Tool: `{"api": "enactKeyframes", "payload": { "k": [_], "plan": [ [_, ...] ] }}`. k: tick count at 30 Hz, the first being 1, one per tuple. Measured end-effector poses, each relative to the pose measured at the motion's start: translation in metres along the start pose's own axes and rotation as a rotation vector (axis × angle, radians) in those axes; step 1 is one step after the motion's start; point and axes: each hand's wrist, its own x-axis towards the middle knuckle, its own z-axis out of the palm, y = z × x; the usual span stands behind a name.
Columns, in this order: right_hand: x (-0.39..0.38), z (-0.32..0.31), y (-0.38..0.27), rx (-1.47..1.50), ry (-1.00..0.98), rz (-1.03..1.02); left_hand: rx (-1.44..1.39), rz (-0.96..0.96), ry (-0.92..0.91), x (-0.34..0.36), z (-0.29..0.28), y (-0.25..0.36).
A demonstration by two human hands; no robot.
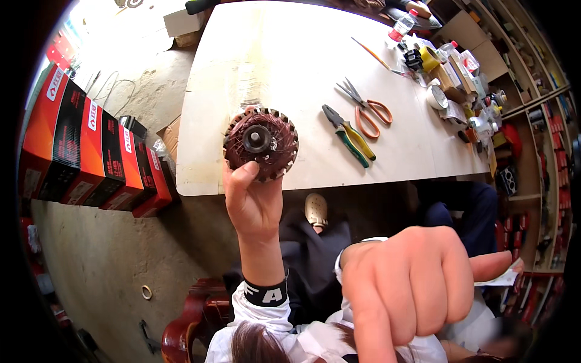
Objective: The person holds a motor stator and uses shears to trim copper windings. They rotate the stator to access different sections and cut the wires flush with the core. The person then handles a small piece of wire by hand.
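The wound motor core sat just off centre, approx. 11 o'clock, above the table near its close edge. The person's left hand had it: thumb on the rim at the core's 6 o'clock, other fingers mostly hidden behind, so grip firm w/ the slotted face turned up to view. Couldn't tell if the core also touched the tabletop.

Progress, as far as shown: dark-red windings already filled the face all round the hub & shaft end, so the coil work looked largely done. Pale flecks at the hub's 3 o'clock were too small to ID. Remaining work: prob. checking or finishing, but N/C from this view.

Right hand was at approx. 4 o'clock, close to the camera & off the core, most fingers curled; palm hidden, so couldn't tell if it held anything. Pliers & scissors lay unheld on the table, approx. 2–3 o'clock from the core.
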Motion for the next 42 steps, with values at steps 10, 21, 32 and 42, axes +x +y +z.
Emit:
{"api": "enactKeyframes", "payload": {
  "k": [10,21,32,42],
  "plan": [
    [-0.009,0.018,0.023,0.232,0.105,0.062,-0.122,-0.046,0.094,0.002,-0.016,-0.002],
    [-0.008,0.013,0.024,0.227,0.072,0.061,-0.117,-0.080,0.137,0.001,-0.007,-0.006],
    [-0.007,0.010,0.025,0.183,0.068,0.067,-0.047,-0.051,0.150,0.000,-0.003,-0.011],
    [-0.007,0.001,0.023,0.095,0.065,0.045,-0.082,-0.108,0.261,-0.001,-0.011,-0.008]
  ]
}}
